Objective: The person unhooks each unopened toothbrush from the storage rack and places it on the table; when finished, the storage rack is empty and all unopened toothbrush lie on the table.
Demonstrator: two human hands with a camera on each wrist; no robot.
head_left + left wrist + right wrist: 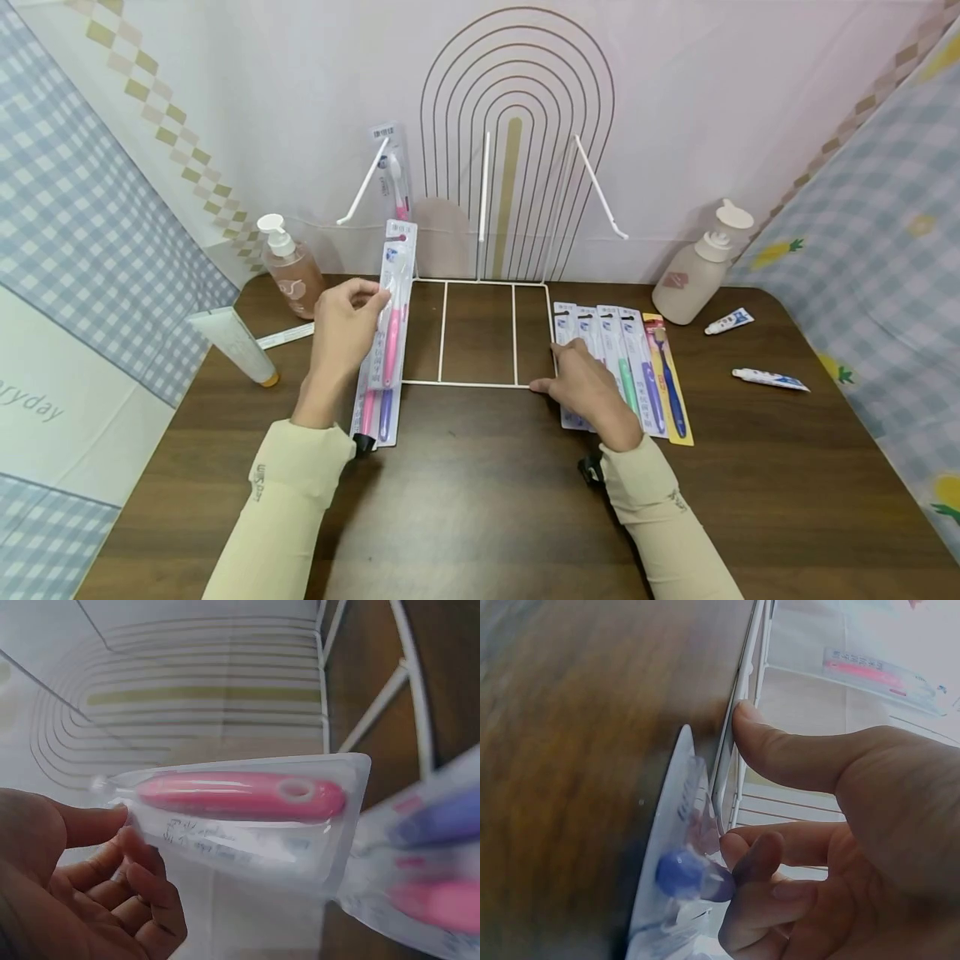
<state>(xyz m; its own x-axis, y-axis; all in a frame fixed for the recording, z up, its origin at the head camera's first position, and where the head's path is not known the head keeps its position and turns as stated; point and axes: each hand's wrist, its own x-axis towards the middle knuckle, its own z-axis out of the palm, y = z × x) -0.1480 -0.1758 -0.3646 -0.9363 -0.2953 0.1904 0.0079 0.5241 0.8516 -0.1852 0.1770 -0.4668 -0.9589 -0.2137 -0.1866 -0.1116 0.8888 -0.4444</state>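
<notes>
My left hand [347,321] pinches a packaged toothbrush [395,333] with a pink handle by the pack's edge, thumb against fingertips. It is upright below the rack's left prong in the head view; the left wrist view shows its pink handle [232,796] close up. Another pink packaged toothbrush [397,179] hangs at that left prong [363,182]. Beneath the held pack, packaged toothbrushes [386,425] with pink and purple handles lie on the table. My right hand [588,383] grips the front right corner of the white wire rack [465,384], thumb and forefinger on its base wire [724,769].
Right of the rack lies a row of several packaged toothbrushes [632,375], one on yellow card [682,417]. Pump bottles stand at back left [296,271] and back right [690,279]. A white tube [236,346] is at left; two small toothpaste tubes [768,380] lie at far right.
</notes>
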